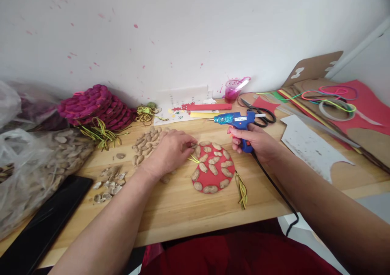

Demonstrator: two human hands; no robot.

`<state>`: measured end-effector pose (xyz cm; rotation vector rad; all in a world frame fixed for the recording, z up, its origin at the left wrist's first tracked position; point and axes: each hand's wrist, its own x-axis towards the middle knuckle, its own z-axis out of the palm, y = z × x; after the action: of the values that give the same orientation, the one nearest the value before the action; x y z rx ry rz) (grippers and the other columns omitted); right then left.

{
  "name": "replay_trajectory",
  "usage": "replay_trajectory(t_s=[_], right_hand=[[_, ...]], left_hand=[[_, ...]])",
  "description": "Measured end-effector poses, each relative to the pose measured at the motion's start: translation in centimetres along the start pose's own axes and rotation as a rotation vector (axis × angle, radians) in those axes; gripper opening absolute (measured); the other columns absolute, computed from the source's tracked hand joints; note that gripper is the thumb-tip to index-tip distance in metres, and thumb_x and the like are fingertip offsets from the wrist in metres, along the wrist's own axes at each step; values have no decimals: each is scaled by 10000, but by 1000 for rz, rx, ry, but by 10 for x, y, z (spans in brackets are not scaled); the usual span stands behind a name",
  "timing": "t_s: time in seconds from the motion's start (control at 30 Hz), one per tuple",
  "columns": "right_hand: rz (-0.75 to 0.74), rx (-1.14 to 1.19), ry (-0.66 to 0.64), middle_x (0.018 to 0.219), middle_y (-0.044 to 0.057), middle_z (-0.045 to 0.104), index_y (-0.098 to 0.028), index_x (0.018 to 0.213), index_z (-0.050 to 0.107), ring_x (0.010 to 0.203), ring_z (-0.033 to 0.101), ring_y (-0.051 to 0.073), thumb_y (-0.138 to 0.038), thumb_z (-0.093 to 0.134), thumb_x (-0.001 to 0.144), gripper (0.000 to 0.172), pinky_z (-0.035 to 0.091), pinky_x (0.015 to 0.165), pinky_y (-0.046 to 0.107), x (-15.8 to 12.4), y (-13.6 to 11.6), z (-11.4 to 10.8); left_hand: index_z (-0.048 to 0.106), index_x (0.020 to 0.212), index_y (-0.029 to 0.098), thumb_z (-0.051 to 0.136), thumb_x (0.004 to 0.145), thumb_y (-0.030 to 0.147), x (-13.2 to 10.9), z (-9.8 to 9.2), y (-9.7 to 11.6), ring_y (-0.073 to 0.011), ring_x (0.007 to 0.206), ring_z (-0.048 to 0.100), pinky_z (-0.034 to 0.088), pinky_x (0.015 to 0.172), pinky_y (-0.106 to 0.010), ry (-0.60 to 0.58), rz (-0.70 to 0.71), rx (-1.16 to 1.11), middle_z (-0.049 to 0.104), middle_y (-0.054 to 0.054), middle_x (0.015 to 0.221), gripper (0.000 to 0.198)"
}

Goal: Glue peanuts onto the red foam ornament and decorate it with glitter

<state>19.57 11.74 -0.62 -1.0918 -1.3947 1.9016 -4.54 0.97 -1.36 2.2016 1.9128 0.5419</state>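
Note:
A red round piece (213, 177) lies on the wooden table (183, 210), covered with several peanut shells glued on it and yellow-green strings at its edges. My left hand (169, 151) rests at its upper left rim, fingers curled and pressed onto a peanut shell there. My right hand (258, 143) grips the handle of a blue glue gun (236, 120), held level just beyond the red piece, nozzle pointing left. Its black cord (274, 185) runs off the table's front edge.
A pile of peanut shells (148, 143) sits left of my left hand, with broken shells (108, 181) nearer. Purple finished pieces (94, 106), a plastic bag of shells (36, 165), black scissors (258, 114), a pink cup (233, 89), coloured paper and cardboard (329, 116) lie around.

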Motion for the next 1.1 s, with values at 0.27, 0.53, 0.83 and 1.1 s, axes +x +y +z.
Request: replay_trajectory(t_s=[0.27,0.53,0.83,1.1], right_hand=[[-12,-24,-7,585,-40,553,-171,827,618,519,573,113,-444,899,647,431,428,448,209,1,2,-4],[-23,-27,-38,587,-35,550,-174,827,627,516,563,115,-442,879,681,396,436,449,219,5,5,-7],[-29,-3,-20,591,-23,549,-165,807,659,525,548,111,-427,889,676,372,425,442,215,5,7,-6],[-28,-5,-12,586,-25,553,-169,810,651,511,554,115,-429,895,654,390,419,434,218,5,6,-6]], left_hand=[[784,952,250,633,854,207,1,-4,2,-189,875,706,516,847,-310,4,-259,-193,791,7,960,185],[768,900,230,704,790,278,2,-4,-2,-197,782,720,542,749,-312,3,-459,-411,793,-3,853,137],[793,882,267,659,825,281,2,-3,-4,-216,860,720,525,843,-347,12,-437,-276,797,4,900,147],[773,925,238,671,835,327,3,-2,-7,-205,795,702,515,772,-333,50,-437,-256,787,-14,870,162]])
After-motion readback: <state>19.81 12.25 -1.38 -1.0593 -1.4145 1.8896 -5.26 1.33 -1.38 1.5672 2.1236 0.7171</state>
